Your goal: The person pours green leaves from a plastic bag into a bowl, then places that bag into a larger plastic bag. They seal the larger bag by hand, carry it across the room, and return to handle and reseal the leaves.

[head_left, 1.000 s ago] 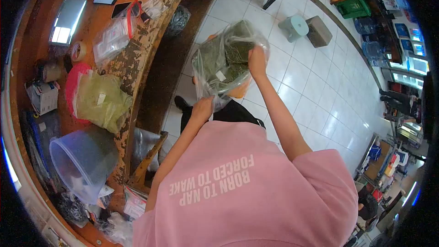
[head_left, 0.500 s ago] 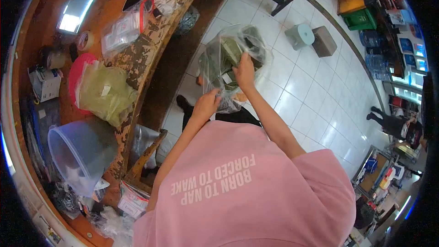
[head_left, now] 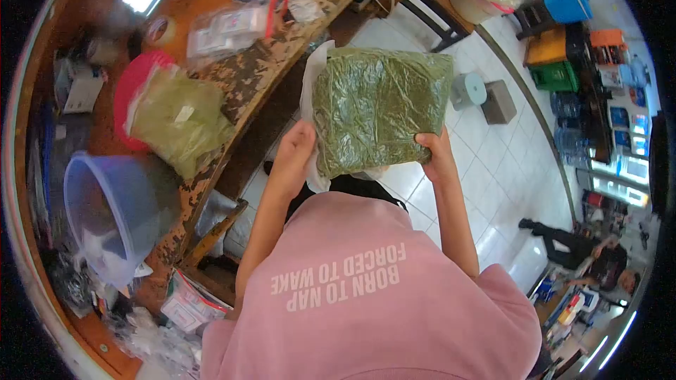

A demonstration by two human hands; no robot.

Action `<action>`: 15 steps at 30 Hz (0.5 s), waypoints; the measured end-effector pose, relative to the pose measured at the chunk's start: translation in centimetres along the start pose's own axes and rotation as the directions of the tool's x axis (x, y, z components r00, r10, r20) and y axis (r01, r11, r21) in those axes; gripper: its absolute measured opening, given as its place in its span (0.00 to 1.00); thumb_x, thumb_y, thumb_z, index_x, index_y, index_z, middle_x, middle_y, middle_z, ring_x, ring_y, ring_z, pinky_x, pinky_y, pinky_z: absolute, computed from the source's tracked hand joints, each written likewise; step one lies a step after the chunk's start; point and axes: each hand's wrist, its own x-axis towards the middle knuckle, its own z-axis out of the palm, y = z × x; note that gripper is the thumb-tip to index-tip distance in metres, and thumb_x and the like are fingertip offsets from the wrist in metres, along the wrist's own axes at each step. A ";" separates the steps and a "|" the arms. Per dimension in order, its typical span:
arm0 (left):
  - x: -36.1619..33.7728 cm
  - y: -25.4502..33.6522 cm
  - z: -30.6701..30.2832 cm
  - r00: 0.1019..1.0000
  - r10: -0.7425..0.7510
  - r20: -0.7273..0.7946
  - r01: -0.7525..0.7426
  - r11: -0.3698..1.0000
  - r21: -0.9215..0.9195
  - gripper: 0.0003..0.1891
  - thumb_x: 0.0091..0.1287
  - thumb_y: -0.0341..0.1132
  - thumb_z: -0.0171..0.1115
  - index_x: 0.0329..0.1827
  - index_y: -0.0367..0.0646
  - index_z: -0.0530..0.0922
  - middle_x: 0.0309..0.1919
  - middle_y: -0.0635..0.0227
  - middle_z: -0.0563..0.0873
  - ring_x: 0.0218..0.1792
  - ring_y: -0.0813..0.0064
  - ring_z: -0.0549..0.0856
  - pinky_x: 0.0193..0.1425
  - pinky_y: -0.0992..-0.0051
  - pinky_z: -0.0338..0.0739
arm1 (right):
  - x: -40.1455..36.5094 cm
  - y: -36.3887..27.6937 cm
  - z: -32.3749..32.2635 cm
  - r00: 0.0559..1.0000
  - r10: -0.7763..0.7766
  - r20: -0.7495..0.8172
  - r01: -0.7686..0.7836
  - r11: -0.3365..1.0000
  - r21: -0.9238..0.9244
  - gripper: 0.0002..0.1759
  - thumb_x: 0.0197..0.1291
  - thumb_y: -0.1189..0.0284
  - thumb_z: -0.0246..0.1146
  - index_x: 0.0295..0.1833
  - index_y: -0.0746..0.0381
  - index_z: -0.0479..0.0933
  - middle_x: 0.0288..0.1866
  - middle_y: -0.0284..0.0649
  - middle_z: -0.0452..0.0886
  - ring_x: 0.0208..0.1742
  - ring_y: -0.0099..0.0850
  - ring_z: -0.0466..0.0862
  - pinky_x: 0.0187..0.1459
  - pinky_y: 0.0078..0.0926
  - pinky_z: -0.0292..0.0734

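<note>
I hold a clear plastic bag packed flat with dark green dried leaves up in front of me, over the tiled floor. My left hand grips its lower left edge, where loose plastic hangs. My right hand grips the lower right corner. The bag is close to the chipped edge of the wooden counter on my left.
On the counter lie a second bag of lighter green leaves on a red lid, a clear plastic tub, a zip bag of small packets, tape and phones. A round stool and brown box stand on the floor. A person sits far right.
The bag was loose and open with my right hand at its top. Now it is flattened and raised, both hands gripping its lower corners; the view has shifted toward the counter.
</note>
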 end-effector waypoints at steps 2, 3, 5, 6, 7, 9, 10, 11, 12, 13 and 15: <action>-1.6 3.8 1.1 0.984 0.105 -0.146 -0.090 0.990 0.111 0.18 0.67 0.44 0.54 0.47 0.36 0.72 0.40 0.74 0.78 0.40 0.86 0.73 0.47 0.82 0.67 | 0.3 1.2 2.2 1.000 -0.001 0.003 0.000 0.998 0.068 0.39 0.37 0.76 0.65 0.60 0.65 0.60 0.51 0.42 0.73 0.50 0.34 0.75 0.52 0.31 0.71; -2.4 5.0 0.9 0.962 0.163 -0.218 -0.127 0.977 0.169 0.17 0.67 0.44 0.54 0.43 0.36 0.74 0.37 0.75 0.78 0.37 0.87 0.73 0.45 0.83 0.67 | 0.5 1.8 3.4 1.000 0.002 0.008 -0.003 0.995 0.101 0.39 0.37 0.78 0.65 0.60 0.64 0.60 0.50 0.41 0.73 0.50 0.34 0.75 0.53 0.31 0.71; -2.8 5.3 -2.3 0.905 0.252 -0.342 -0.157 0.946 0.282 0.14 0.65 0.43 0.57 0.35 0.39 0.75 0.30 0.78 0.76 0.32 0.88 0.71 0.40 0.84 0.65 | 0.5 2.6 6.1 1.000 -0.006 -0.008 0.006 0.999 0.045 0.39 0.36 0.80 0.65 0.60 0.64 0.60 0.51 0.41 0.72 0.52 0.34 0.74 0.52 0.31 0.71; -3.4 5.6 -3.7 0.875 0.279 -0.395 -0.167 0.941 0.296 0.14 0.65 0.43 0.57 0.34 0.39 0.75 0.29 0.78 0.76 0.31 0.88 0.70 0.38 0.84 0.64 | 0.4 3.1 7.6 1.000 -0.005 -0.013 0.005 1.000 0.021 0.39 0.36 0.81 0.64 0.60 0.63 0.60 0.51 0.41 0.72 0.52 0.35 0.74 0.52 0.31 0.71; -4.0 5.9 -5.2 0.842 0.304 -0.445 -0.174 0.935 0.310 0.14 0.65 0.43 0.57 0.32 0.39 0.75 0.28 0.78 0.75 0.30 0.88 0.70 0.37 0.84 0.64 | 0.2 3.6 9.2 1.000 -0.005 -0.018 0.005 1.000 -0.001 0.39 0.36 0.81 0.64 0.60 0.63 0.61 0.51 0.41 0.72 0.52 0.35 0.74 0.52 0.31 0.71; -4.8 6.6 -7.9 0.728 0.431 -0.533 -0.212 0.881 0.424 0.12 0.66 0.39 0.56 0.30 0.38 0.75 0.25 0.79 0.74 0.28 0.88 0.68 0.32 0.84 0.63 | -0.1 4.6 12.4 0.993 -0.098 0.064 0.103 0.992 -0.073 0.38 0.37 0.81 0.62 0.60 0.62 0.61 0.50 0.41 0.72 0.51 0.35 0.74 0.51 0.31 0.71; -5.0 7.2 -9.2 0.665 0.495 -0.559 -0.254 0.854 0.454 0.11 0.66 0.38 0.56 0.30 0.38 0.74 0.24 0.79 0.73 0.28 0.89 0.68 0.31 0.84 0.63 | 0.0 5.0 13.8 0.984 -0.146 0.104 0.157 0.982 -0.107 0.37 0.37 0.82 0.62 0.59 0.62 0.61 0.50 0.41 0.72 0.51 0.35 0.74 0.51 0.31 0.71; -5.5 7.8 -10.2 0.601 0.551 -0.579 -0.288 0.825 0.486 0.11 0.66 0.37 0.55 0.30 0.38 0.74 0.24 0.79 0.73 0.27 0.89 0.68 0.30 0.84 0.62 | 0.0 5.5 15.0 0.990 -0.084 0.110 0.090 0.995 -0.050 0.36 0.38 0.81 0.61 0.60 0.62 0.61 0.50 0.41 0.72 0.51 0.34 0.74 0.51 0.31 0.71; -6.3 9.7 -9.5 0.564 0.587 -0.581 -0.371 0.809 0.457 0.10 0.67 0.34 0.54 0.29 0.37 0.73 0.22 0.78 0.72 0.26 0.87 0.69 0.29 0.82 0.64 | -0.1 6.1 16.1 0.993 -0.022 0.113 0.021 1.000 0.009 0.36 0.39 0.81 0.61 0.60 0.62 0.61 0.50 0.41 0.72 0.51 0.34 0.74 0.51 0.31 0.71; -7.1 11.2 -9.2 0.540 0.658 -0.525 -0.381 0.747 0.545 0.09 0.66 0.33 0.54 0.30 0.36 0.73 0.22 0.76 0.73 0.26 0.85 0.69 0.30 0.81 0.64 | -0.1 6.7 16.9 0.993 0.039 0.115 -0.047 0.997 0.067 0.36 0.39 0.81 0.61 0.60 0.62 0.61 0.51 0.41 0.72 0.50 0.34 0.74 0.51 0.30 0.71; -8.2 13.5 -8.6 0.489 0.778 -0.394 -0.392 0.599 0.698 0.08 0.65 0.31 0.55 0.30 0.35 0.73 0.22 0.72 0.74 0.25 0.82 0.70 0.31 0.80 0.66 | 1.3 8.2 16.7 0.971 0.136 0.197 -0.107 0.983 -0.152 0.35 0.43 0.78 0.60 0.61 0.63 0.57 0.54 0.43 0.70 0.52 0.34 0.73 0.53 0.33 0.69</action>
